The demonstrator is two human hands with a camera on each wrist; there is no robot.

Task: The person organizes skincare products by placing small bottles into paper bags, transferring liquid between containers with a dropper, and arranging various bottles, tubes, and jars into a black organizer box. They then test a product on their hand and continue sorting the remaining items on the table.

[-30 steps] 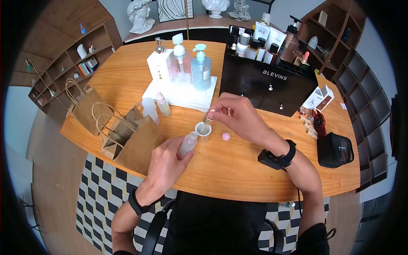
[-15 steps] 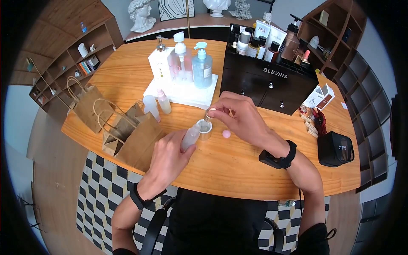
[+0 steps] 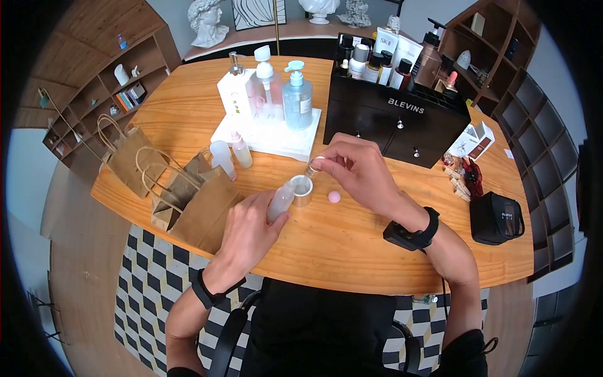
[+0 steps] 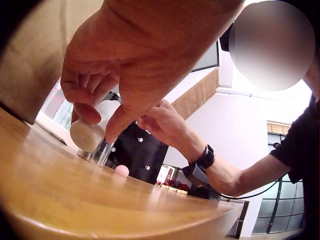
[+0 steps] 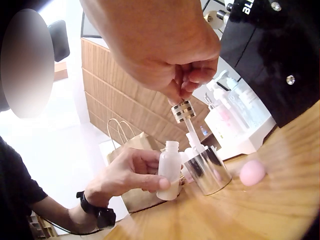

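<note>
My left hand (image 3: pixel 248 232) holds a small translucent bottle (image 3: pixel 281 201), uncapped and tilted, with its neck beside the rim of a silvery jar (image 3: pixel 303 196). Pale liquid shows low in the bottle in the right wrist view. Between thumb and fingers my right hand (image 3: pixel 361 171) pinches a dropper, whose gold-banded collar (image 5: pixel 183 112) is over the jar. Its clear pipette (image 5: pixel 194 135) points down at the jar's mouth; my fingers hide the bulb. On the wood just right of the jar lies a small pink rounded piece (image 3: pixel 334 196).
Paper bags (image 3: pixel 207 213) stand at the left. Behind the jar are two small bottles (image 3: pixel 241 151) and a white tray (image 3: pixel 270 143) with pump bottles. A black cosmetics box (image 3: pixel 377 119) stands at the back right, a black pouch (image 3: pixel 495 220) at the right edge.
My left hand has brought the bottle slightly forward, closer to the jar. The right hand has shifted a little up and right with the dropper.
</note>
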